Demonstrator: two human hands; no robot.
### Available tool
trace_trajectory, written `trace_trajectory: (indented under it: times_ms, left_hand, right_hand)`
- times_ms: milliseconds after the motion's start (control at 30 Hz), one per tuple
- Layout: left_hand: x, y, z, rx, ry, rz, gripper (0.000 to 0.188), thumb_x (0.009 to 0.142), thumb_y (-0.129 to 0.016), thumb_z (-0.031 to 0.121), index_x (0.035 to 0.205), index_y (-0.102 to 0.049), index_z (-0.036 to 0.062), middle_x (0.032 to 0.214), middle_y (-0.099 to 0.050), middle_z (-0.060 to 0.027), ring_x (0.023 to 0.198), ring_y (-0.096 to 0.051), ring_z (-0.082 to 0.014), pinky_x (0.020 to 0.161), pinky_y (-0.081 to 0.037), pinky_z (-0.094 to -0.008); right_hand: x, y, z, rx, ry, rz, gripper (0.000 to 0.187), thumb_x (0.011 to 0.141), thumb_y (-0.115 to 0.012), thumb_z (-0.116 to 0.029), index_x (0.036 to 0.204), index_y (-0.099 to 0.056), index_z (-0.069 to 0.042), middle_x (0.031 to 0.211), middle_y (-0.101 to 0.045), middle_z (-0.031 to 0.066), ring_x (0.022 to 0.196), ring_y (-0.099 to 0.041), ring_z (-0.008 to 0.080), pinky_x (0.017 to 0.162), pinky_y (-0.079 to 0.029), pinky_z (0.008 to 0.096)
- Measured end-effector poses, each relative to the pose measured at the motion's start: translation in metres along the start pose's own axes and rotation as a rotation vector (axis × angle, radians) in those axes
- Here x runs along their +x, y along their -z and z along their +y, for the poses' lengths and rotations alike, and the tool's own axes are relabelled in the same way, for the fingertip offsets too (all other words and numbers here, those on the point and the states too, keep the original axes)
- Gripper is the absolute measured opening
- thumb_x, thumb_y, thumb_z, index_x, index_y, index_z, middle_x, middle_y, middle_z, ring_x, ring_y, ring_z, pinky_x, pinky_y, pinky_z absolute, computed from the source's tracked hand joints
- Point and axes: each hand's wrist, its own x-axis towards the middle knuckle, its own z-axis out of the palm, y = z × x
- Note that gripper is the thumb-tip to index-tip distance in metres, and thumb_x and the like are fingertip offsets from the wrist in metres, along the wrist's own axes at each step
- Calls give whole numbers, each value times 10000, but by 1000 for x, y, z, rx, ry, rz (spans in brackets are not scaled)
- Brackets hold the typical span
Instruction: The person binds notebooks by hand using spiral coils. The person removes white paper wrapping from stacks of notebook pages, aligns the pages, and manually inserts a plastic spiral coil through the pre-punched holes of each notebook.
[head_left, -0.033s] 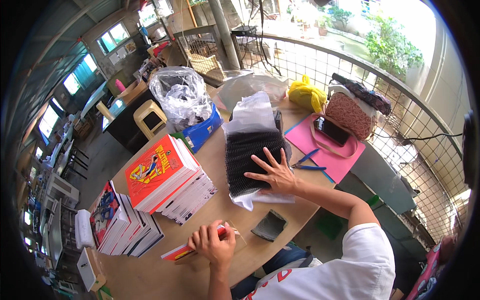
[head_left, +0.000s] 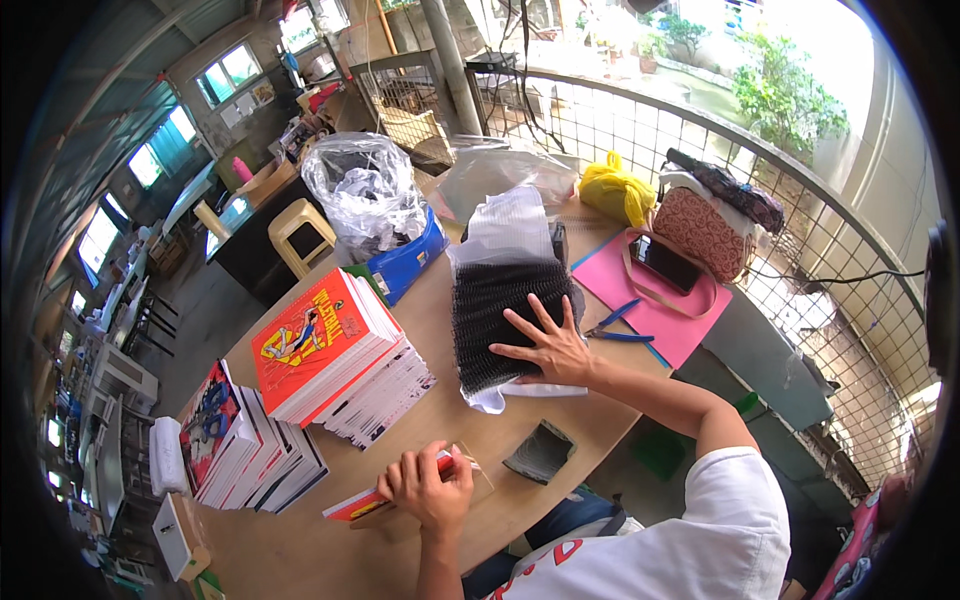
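My left hand [head_left: 432,488] is closed around a thin booklet with an orange-red cover [head_left: 352,509], low over the near edge of the table. A brown flat piece shows beside the booklet; my fingers hide much of both. Fingers spread, my right hand [head_left: 550,345] lies flat on a bundle of black ridged plastic coils [head_left: 500,300], which look like binding spirals. White wrapping [head_left: 508,228] sticks out at the bundle's far end and below it. Just right of the bundle lie blue-handled pliers [head_left: 622,335]. A dark grey, curved tray-like piece [head_left: 540,451] sits between my two hands.
A tall stack of orange-red books [head_left: 310,345] and a leaning stack [head_left: 235,440] stand at left. Behind are a blue box [head_left: 412,262] with clear plastic, a yellow bag [head_left: 615,190], a patterned pouch [head_left: 700,235] and a phone [head_left: 665,262] on a pink folder [head_left: 690,335].
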Motion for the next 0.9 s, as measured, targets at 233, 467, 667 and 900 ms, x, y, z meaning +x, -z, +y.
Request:
trace_trajectory:
  times_ms: [233, 467, 667, 900]
  left_hand:
    - [-1, 3, 1, -8, 11, -8, 106, 772, -715, 250, 837, -659, 189, 737, -527, -25, 756, -518, -262, 800, -348, -409]
    - [2, 18, -7, -93, 82, -91, 284, 825, -739, 333, 1029, -667, 151, 887, -609, -39, 831, -557, -264, 868, -373, -431]
    - [-2, 38, -27, -199, -7, -226, 152, 924, -630, 148, 1074, -648, 130, 1050, -638, -22, 933, -588, -252, 926, -391, -428]
    - [-7, 38, -24, -194, 15, -212, 114, 927, -611, 122, 1032, -651, 138, 894, -626, -36, 870, -577, -255, 875, -384, -417]
  right_hand:
    - [18, -21, 28, -107, 25, 109, 762, 789, -599, -715, 1481, -333, -541, 1658, -140, 76, 1490, -73, 495, 1012, -88, 848]
    - [18, 20, 8, -3, -11, -11, 847, 757, -775, -490, 1503, -381, -418, 1646, -182, 82, 1507, -104, 435, 1047, -136, 809]
    - [-40, 22, -57, 498, 93, 178, 250, 725, -784, -156, 965, -718, -135, 1008, -598, 62, 957, -536, 307, 814, -455, 427]
    - [-72, 32, -130, 267, 94, 36, 702, 827, -651, -626, 1340, -585, -152, 1364, -510, 145, 1216, -495, 395, 1019, -392, 530]
